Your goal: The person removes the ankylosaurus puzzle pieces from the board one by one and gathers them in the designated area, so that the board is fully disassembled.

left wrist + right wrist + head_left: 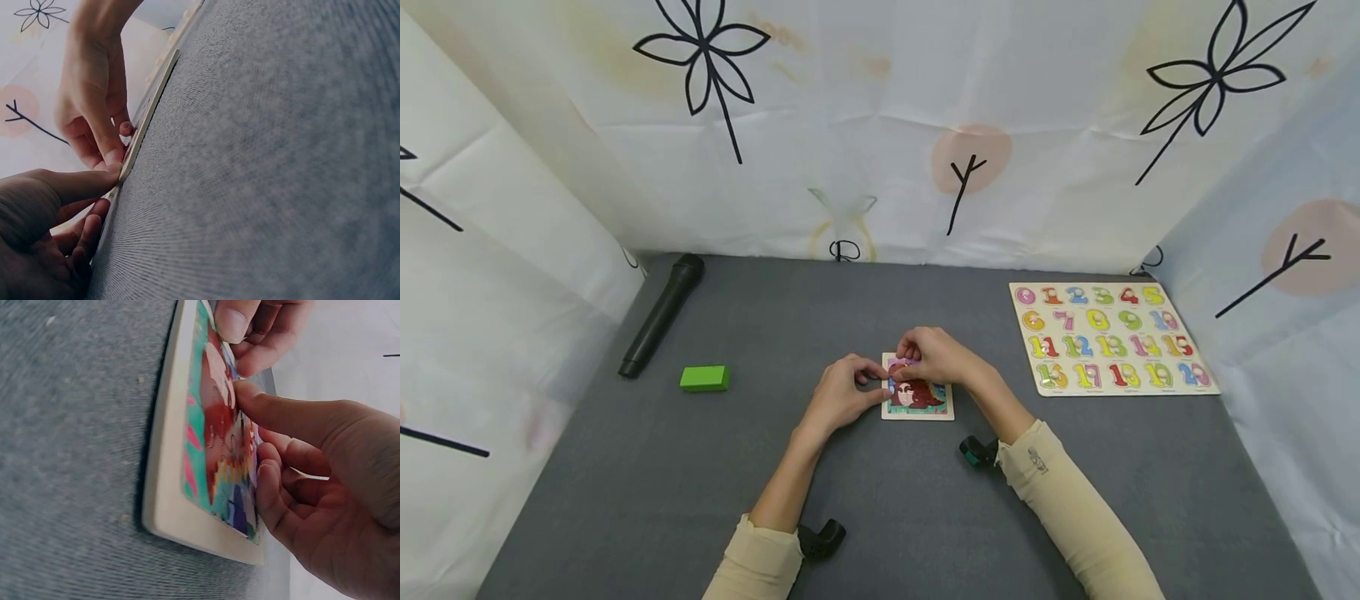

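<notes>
Pale cloth (865,100) printed with black line flowers closes off the top and both sides of the head view, behind a dark grey table (865,533). A black microphone (662,317) lies at the left of the frame, a green block (705,379) just below and to its right, and a number board (1086,307) filled with coloured numerals at the right.

The small puzzle board (917,417) lies flat at the centre of the frame. The left hand (842,392) grips its left edge with thumb and fingertips; the right hand (942,357) bends over the upper part, thumb and fingers curled at the picture (927,397) of a red-haired figure. Whether those right fingers pinch a piece or only press one down, I cannot tell, since they hide that spot.

The work seems far along: the visible picture looks filled in within its pale border, so what remains is probably seating or checking the upper-left part, under the fingers.

The right wrist view shows what the head view hides: the board's thick rounded edge and the right thumb touching the picture's glossy face. The left wrist view catches the board nearly edge-on, with the two thumbs close together there.
</notes>
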The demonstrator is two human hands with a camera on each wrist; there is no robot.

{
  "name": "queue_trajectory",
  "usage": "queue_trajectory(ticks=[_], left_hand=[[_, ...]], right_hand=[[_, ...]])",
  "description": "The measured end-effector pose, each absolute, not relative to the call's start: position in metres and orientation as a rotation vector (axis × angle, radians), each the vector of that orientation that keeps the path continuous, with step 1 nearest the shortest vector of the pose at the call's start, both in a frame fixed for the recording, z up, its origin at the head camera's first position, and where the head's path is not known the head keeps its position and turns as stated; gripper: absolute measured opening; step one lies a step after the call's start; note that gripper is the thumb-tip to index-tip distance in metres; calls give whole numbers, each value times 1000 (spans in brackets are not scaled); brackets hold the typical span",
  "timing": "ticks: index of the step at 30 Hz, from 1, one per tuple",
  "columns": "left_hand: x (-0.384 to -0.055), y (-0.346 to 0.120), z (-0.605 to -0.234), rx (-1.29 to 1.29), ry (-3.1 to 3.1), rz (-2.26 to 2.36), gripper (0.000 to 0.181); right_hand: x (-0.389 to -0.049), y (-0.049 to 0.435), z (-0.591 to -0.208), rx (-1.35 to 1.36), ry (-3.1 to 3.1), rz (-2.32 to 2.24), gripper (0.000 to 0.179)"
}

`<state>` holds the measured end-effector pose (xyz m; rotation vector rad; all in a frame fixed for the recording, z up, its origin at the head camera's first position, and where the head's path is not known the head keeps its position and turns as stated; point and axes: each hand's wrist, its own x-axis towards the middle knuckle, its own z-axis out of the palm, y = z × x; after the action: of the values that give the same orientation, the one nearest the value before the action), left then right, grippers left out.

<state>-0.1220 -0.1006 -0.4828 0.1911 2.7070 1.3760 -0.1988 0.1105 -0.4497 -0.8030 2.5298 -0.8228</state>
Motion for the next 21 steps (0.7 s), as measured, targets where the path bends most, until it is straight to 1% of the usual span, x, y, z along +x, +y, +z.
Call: queue_trajectory(ticks=[7, 14, 21], left_hand=[[-121, -100, -481, 195, 2709, 1384, 17], [-121, -100, -482, 207, 2709, 1387, 17], [-122, -100, -482, 236, 2710, 1387, 18]], right_hand=[[-198, 110, -449, -833, 2529, -816, 22], [-195, 111, -453, -873, 2516, -889, 33], [-196, 111, -454, -911, 2497, -926, 30]])
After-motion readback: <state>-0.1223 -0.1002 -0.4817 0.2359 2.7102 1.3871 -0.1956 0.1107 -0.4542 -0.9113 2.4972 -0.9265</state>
